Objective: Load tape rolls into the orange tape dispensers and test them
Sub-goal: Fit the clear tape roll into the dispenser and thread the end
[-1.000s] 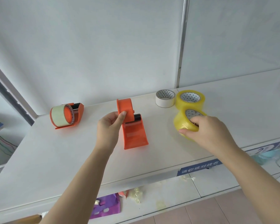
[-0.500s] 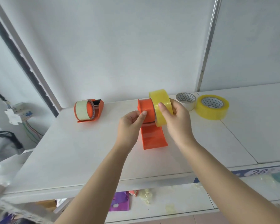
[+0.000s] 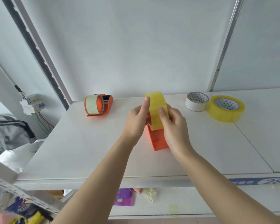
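Yellow tape roll [image 3: 156,109] stands on edge over the upper end of the orange tape dispenser [image 3: 158,140], which rests on the white shelf [image 3: 87,151] in front of me. My right hand [image 3: 174,126] grips the roll, with the thumb laid on its outer band and the fingers curled round the far side. My left hand [image 3: 136,122] curls against the dispenser's top on the other side, forefinger straight up along the roll's rim. Whether the roll sits on the hub I cannot tell. Further left stands a second orange dispenser [image 3: 98,105] loaded with pale tape. To the right a white roll [image 3: 196,101] lies flat, just beside a wider yellow roll [image 3: 225,108]
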